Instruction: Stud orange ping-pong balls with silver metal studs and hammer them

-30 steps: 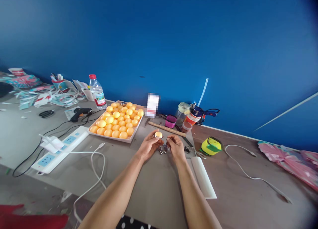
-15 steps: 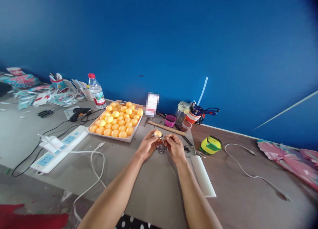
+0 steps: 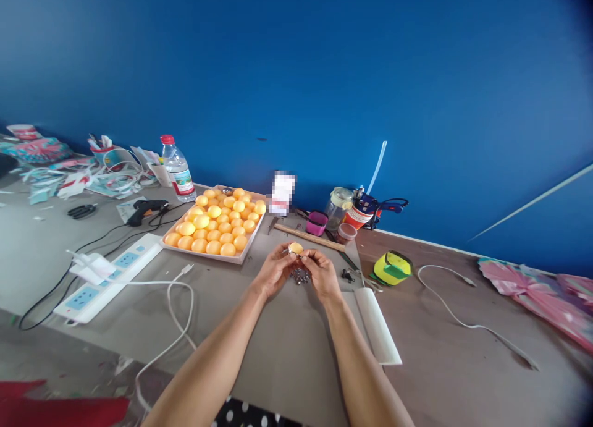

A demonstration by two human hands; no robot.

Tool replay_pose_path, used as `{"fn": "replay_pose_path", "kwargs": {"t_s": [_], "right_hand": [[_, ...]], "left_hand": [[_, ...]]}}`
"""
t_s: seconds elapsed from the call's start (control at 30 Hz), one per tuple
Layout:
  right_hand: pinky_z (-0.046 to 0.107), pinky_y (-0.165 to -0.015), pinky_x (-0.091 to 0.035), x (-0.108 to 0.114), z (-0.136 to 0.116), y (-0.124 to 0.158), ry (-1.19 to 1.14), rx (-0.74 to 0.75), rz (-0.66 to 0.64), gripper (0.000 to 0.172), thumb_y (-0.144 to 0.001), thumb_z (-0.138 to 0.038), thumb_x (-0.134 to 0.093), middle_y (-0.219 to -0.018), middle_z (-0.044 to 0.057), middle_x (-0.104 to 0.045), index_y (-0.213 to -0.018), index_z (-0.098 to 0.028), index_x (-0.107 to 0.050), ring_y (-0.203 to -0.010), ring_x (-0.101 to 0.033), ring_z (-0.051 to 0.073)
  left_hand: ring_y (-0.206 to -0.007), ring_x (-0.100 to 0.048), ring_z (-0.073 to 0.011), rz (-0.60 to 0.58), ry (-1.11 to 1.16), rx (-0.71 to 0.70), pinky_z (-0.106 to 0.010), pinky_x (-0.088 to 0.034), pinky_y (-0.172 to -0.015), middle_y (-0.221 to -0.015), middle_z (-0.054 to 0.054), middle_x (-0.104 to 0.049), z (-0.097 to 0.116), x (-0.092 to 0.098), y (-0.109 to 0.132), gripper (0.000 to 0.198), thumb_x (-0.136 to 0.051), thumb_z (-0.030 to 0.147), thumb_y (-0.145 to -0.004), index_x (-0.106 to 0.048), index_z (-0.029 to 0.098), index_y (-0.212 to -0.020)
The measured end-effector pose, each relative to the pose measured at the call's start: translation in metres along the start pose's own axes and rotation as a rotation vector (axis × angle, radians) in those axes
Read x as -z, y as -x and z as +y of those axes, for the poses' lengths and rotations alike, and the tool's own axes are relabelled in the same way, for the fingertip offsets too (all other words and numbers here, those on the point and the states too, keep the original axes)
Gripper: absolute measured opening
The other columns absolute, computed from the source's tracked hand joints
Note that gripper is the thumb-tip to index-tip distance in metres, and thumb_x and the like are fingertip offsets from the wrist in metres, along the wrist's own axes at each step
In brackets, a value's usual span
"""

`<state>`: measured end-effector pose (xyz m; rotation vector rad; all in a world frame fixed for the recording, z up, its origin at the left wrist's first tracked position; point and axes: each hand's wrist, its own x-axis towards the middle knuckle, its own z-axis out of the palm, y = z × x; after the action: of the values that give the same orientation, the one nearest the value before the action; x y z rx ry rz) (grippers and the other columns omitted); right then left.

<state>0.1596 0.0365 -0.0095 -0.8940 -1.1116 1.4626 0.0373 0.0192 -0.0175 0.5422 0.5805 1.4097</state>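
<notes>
Between the fingers of my left hand (image 3: 274, 270) sits an orange ping-pong ball (image 3: 295, 248), with something whitish along its edge. My right hand (image 3: 323, 274) is pinched against the near side of that ball; whatever its fingertips hold is too small to make out. Just below both hands, a small pile of shiny dark metal bits (image 3: 301, 276) lies on the grey table. To the left, a shallow cardboard box (image 3: 243, 256) holds many similar orange balls (image 3: 213, 235).
A hammer (image 3: 310, 236) lies beyond my hands, near a purple cup (image 3: 317, 223) and a clear jar (image 3: 340, 206). A power strip (image 3: 111, 279), white cable (image 3: 191, 303) and glue gun (image 3: 146, 211) are left; a yellow-green roll (image 3: 391, 268) and white strip (image 3: 377, 328) are right.
My right fingertips have moved up from just above the metal pile to the ball. The ball has turned slightly in my left hand. The view has shifted a little.
</notes>
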Motion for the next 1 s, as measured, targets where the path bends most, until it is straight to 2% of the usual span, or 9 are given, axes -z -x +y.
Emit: {"fn": "replay_pose_path", "kwargs": {"t_s": [0.33,0.8,1.0], "right_hand": [[0.025,-0.064,-0.041,-0.0012,-0.0002,0.0003,0.022,-0.014,0.029,0.016,-0.061,-0.03,-0.068,-0.065,-0.003,-0.058,-0.071,-0.019,-0.06,-0.062,-0.051,0.011],[0.024,-0.061,-0.038,0.0032,-0.0031,0.0016,0.178,-0.016,-0.009,0.011,-0.066,-0.027,-0.063,-0.063,-0.003,-0.059,-0.071,-0.018,-0.062,-0.06,-0.048,0.011],[0.025,-0.061,-0.04,0.0052,-0.0025,0.0013,0.192,-0.031,0.023,0.013,-0.063,-0.028,-0.064,-0.063,-0.003,-0.058,-0.07,-0.018,-0.061,-0.061,-0.05,0.012]], "left_hand": [[-0.074,-0.06,-0.0125,-0.035,-0.042,-0.021,-0.029,-0.045,-0.074,-0.086,-0.002,-0.064,-0.0024,0.0027,-0.0002,0.044,-0.075,0.018,-0.062,-0.055,0.017,-0.101],[-0.072,-0.061,-0.0139,-0.026,-0.097,-0.021,-0.033,-0.047,-0.074,-0.086,-0.003,-0.063,0.0009,-0.001,0.0029,0.046,-0.075,0.022,-0.062,-0.053,0.017,-0.103],[-0.072,-0.061,-0.0149,-0.001,-0.174,-0.043,-0.034,-0.048,-0.074,-0.087,-0.003,-0.062,-0.0014,-0.0008,0.0033,0.05,-0.076,0.025,-0.061,-0.052,0.016,-0.103]]}}
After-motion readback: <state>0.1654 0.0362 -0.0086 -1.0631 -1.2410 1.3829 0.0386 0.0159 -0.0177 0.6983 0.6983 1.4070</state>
